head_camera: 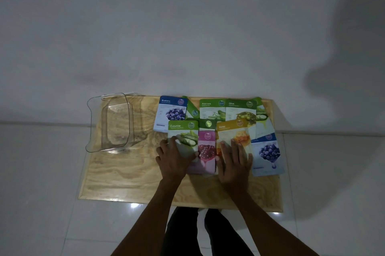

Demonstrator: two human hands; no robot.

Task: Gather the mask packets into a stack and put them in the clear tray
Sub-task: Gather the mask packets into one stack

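Left hand (174, 156) fingers spread, flat on Cucumber packet (184, 138). Right hand (235, 161) fingers spread, flat on Honey packet (234, 134). Pink packet (206, 151) between them. Other packets overlapping across right half of board (125, 172): Blueberry (171, 113), Aloe Vera (212, 109), Olive (241, 112). Tray (110, 122) at board's far left, nothing inside, well apart from packets.

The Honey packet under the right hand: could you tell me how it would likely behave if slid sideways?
The Honey packet looks thin and flat, so probably light and bendy. Its glossy face suggests easy sliding on the wooden board. It overlaps neighbouring packets, so it may drag them.
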